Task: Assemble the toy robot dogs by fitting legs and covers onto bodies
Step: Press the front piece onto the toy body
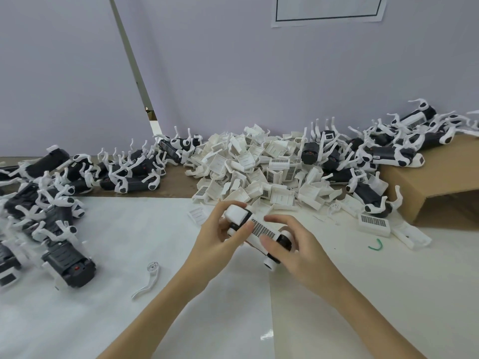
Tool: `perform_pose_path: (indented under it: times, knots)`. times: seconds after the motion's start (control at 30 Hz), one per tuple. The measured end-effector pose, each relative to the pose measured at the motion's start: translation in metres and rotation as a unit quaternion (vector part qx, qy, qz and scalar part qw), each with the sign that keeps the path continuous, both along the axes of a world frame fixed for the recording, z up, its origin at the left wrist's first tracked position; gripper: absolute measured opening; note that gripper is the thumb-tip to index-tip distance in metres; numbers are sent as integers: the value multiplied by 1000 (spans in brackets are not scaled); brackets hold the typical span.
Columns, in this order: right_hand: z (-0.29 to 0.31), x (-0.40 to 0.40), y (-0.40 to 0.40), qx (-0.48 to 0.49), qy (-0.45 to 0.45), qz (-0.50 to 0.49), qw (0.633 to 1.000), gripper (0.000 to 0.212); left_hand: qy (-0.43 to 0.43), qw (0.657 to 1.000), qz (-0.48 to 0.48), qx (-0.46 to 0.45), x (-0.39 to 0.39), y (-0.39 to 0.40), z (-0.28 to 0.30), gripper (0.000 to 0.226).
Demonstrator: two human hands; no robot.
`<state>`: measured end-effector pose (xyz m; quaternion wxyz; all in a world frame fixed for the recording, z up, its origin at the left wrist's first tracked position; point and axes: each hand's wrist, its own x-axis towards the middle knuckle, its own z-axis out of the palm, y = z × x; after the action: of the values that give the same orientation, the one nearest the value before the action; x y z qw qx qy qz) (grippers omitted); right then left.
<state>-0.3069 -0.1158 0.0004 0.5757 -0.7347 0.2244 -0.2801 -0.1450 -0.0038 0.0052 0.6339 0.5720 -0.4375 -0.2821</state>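
Both hands hold one toy robot dog body [259, 233] just above the white table [129, 229], near its middle. The left hand [220, 237] grips the body's far end, fingers curled over the white head block and thumb pressed on the white cover with its grid of dark slots. The right hand [293, 244] clasps the near end, fingers wrapped over the black-and-white hip joints; whether the cover is fully seated under those fingers is hard to tell, since they hide that edge.

Just behind the hands lies a big heap of loose white covers [259, 167], tumbled every way up. To the left sprawls a pile of dark dogs with white legs [51, 203] (most lying on their backs, legs in the air), and another such pile [388, 146] sits at the right, partly on a cardboard box [445, 172]. A single loose white leg [149, 279] lies on the table left of the left forearm, well apart from the hands. A small green twist [375, 245] lies to the right.
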Motion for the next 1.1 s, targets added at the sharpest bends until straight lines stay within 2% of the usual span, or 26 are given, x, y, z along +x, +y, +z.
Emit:
perform_pose_path:
  times: [0.1, 0.2, 0.33, 0.37, 0.4, 0.47, 0.53, 0.67, 0.8, 0.9, 1.0, 1.1]
  knots:
    - [-1, 0, -1, -32, 13, -7, 999, 30, 24, 1000, -6, -2, -3, 0, -2, 30]
    - [2, -4, -6, -35, 9, 0, 999, 28, -14, 1000, 19, 3, -5, -1, 0, 32]
    - [5, -5, -10, 128, -47, 23, 990, 28, -198, 976, 91, 19, 3, 2, 4, 39]
    - [5, -5, -11, 173, -66, 28, 982, 30, -212, 973, 83, 23, 5, 4, 5, 42]
    - [4, -4, -12, 213, -81, 34, 973, 33, -202, 978, 54, 29, 7, 7, 5, 46]
    - [2, -3, -13, 264, -92, 56, 958, 42, -129, 991, -19, 31, 6, 9, 6, 48]
    - [1, -4, -14, 259, -89, 75, 959, 48, -32, 999, -37, 18, 2, 6, 6, 44]
    - [-2, 0, -14, 153, -72, 25, 985, 44, 35, 999, 33, 23, -3, 1, 5, 49]
    - [-6, 5, -7, 42, -80, -17, 996, 29, 67, 996, 46, 37, -6, 0, 2, 59]
    - [-3, 5, -5, 20, -97, -42, 994, 35, 68, 995, 64, 30, -10, -2, 0, 62]
    - [-5, 3, -10, 30, -86, -16, 996, 45, 54, 994, 93, -8, -18, -5, -2, 42]
    - [-12, 5, -11, 124, -65, 22, 990, 53, -47, 986, 149, -60, -22, -4, -5, 44]
